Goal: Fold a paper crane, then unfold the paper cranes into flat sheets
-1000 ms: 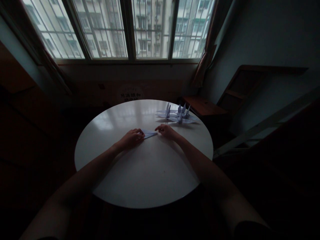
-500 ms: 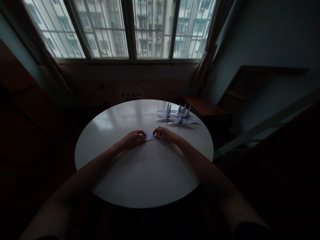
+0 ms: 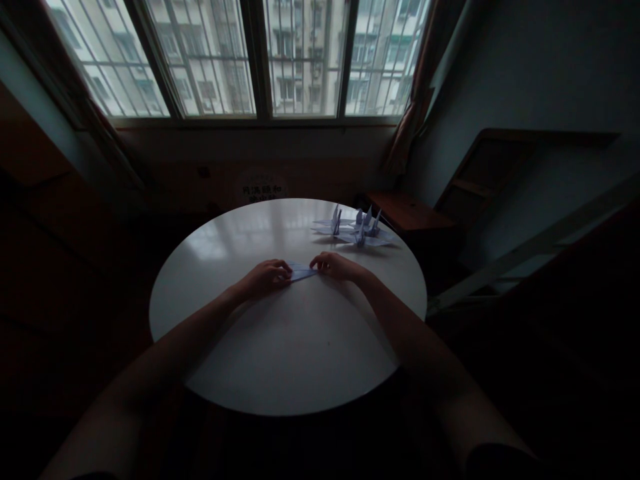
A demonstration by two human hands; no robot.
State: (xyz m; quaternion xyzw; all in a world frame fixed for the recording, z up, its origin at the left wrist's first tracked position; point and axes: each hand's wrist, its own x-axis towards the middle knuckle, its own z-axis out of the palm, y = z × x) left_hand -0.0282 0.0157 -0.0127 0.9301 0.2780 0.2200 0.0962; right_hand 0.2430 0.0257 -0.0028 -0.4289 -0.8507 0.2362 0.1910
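Note:
A small piece of folded paper [image 3: 302, 272], pale and narrowing toward the right, lies on the white round table [image 3: 290, 360] between my hands. My left hand [image 3: 269, 277] grips its left end, thumb and fingers closed on it. At the right tip, my right hand [image 3: 336, 266] has its fingers bent and pinched on the paper. Parts of the paper are covered by my fingertips. Beyond my right hand, several folded paper cranes [image 3: 361, 235] stand grouped together on the table.
Behind the table is a wide barred window [image 3: 305, 60] with curtains at both sides. A low wooden cabinet [image 3: 410, 212] stands beyond the table's right rim. A round sign with dark lettering [image 3: 261, 189] leans low behind the table. The room is dim.
My right hand has slid slightly to the right along the paper, leaving more of it showing between my hands. My left hand has stayed almost in place.

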